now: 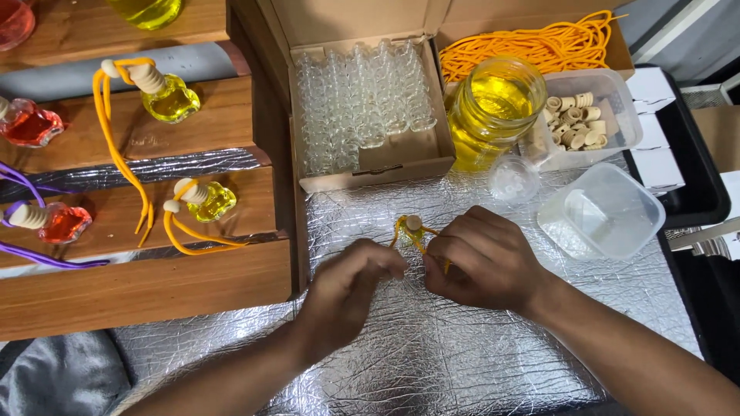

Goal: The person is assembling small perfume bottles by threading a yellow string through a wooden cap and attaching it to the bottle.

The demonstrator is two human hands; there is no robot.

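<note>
A small glass bottle (411, 232) with a wooden cap and an orange cord (401, 229) stands on the silver foil mat (432, 354), between my two hands. My left hand (348, 286) pinches the cord just left of the bottle. My right hand (482, 260) closes on the cord at the bottle's right side, hiding part of it. Both sets of fingers are curled tight around the cord.
A cardboard box of empty glass bottles (362, 100) sits behind, next to a jar of yellow liquid (493, 104), a tub of wooden caps (586, 115), an empty plastic tub (605, 212) and orange cords (532, 42). Wooden shelves (139, 285) on the left hold finished yellow and red bottles.
</note>
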